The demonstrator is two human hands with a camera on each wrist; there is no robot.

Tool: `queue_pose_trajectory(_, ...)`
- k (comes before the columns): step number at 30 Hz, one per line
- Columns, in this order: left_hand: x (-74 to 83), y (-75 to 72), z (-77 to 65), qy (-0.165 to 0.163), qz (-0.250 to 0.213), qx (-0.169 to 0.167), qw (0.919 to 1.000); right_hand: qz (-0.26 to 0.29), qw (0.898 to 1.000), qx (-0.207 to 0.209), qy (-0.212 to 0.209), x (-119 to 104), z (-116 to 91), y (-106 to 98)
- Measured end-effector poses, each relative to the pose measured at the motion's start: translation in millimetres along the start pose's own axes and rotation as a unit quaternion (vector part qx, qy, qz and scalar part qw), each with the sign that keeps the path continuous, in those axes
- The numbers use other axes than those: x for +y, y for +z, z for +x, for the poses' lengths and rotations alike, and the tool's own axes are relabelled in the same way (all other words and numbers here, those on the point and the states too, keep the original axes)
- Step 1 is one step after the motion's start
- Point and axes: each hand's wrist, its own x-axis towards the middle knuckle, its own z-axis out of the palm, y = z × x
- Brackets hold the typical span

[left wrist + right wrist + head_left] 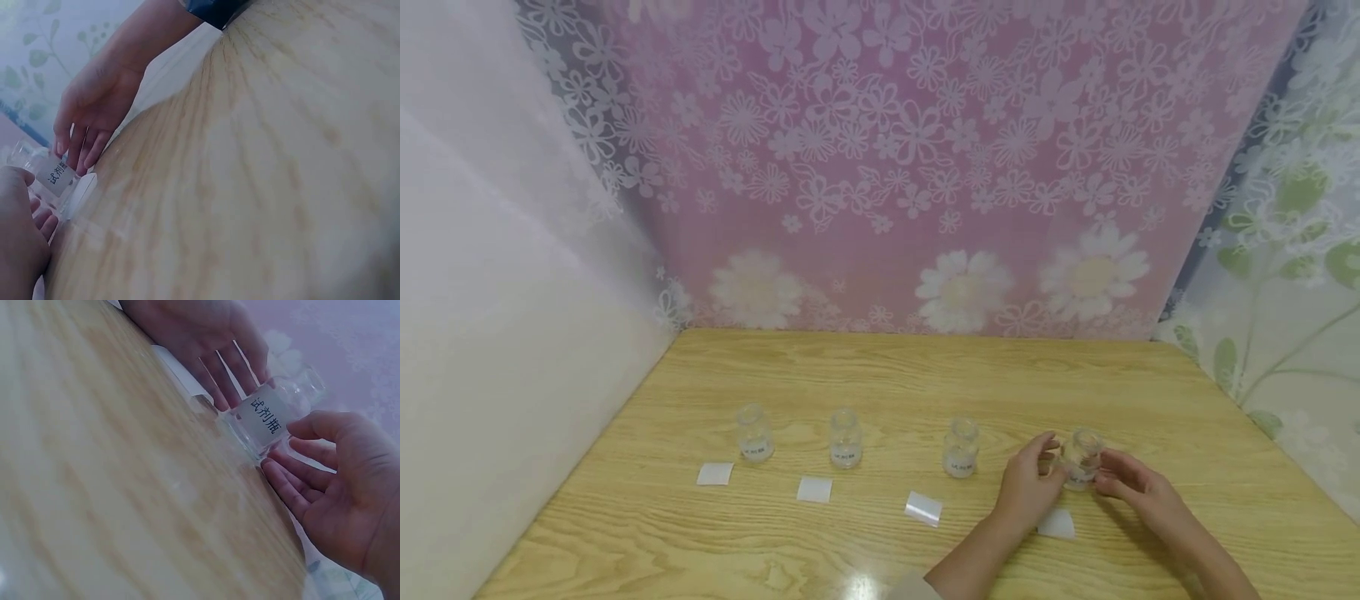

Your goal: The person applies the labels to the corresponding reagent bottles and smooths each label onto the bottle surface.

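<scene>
Four small clear glass bottles with white labels stand in a row on the wooden table (880, 375). Both my hands are at the rightmost bottle (1082, 457). My left hand (1028, 487) is at its left side, with straight fingers (231, 369) lying against the glass. My right hand (1131, 482) is at its right side, its fingers (78, 144) relaxed and the tips touching the bottle (53, 172). In the right wrist view the printed label faces the camera on the bottle (269, 415), and my right hand (331, 487) cups loosely beside its base. Neither hand plainly wraps the bottle.
The other bottles stand at the left (754, 433), centre left (846, 439) and centre right (961, 448). A white card lies in front of each bottle (714, 474) (815, 489) (923, 507) (1056, 524). Flowered curtains close off the back and right; a white wall stands at the left.
</scene>
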Motion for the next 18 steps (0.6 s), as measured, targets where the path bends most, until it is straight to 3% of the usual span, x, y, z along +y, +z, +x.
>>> queue_pose_trajectory(5, 3.1, -1.4, -0.8, 0.003, 0.010, 0.005, 0.9999, -0.001, 0.998, 0.013, -0.061, 1, -2, -6)
queue_pose_trajectory(11, 12.6, -9.7, -3.5, 0.031, 0.016, 0.014, 0.9993, -0.112, 0.989, 0.064, -0.073, -12, -4, -17)
queue_pose_trajectory(14, 25.8, -18.1, -5.7, 0.042, 0.022, -0.005, 0.9989, -0.121, 0.986, 0.089, -0.079, -27, -4, -23)
queue_pose_trajectory(18, 55.4, -41.2, -5.7, 0.074, 0.088, -0.052, 0.9920, -0.137, 0.980, 0.109, -0.091, -53, 3, -27)
